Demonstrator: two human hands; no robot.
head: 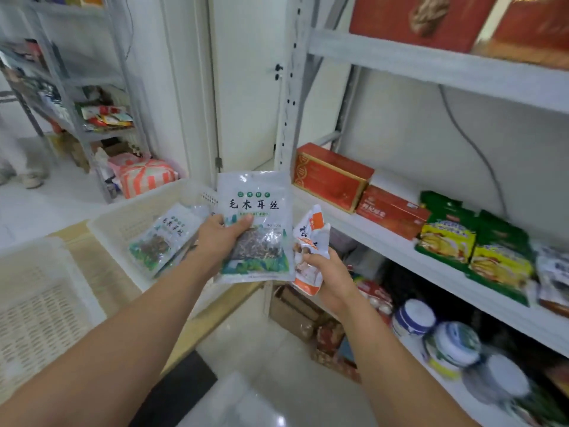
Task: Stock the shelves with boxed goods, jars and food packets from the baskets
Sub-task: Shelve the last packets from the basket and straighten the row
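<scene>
My left hand (220, 238) grips a pale packet of dried black fungus (257, 223), thumb across its front, held upright in front of me. My right hand (326, 272) grips a white and orange food packet (311, 241) just right of it. A similar fungus packet (164, 238) lies in the white basket (123, 217) on the wooden table to the left. The white shelf (400, 251) on the right carries red boxes (332, 177), green and yellow snack packets (474, 241) and more packets further right.
A second white basket (37, 291) sits at the near left. Jars with white lids (446, 340) stand on the shelf below, cartons on the floor under it. Large red boxes (431, 20) fill the top shelf. Another rack (92, 112) stands at the far left.
</scene>
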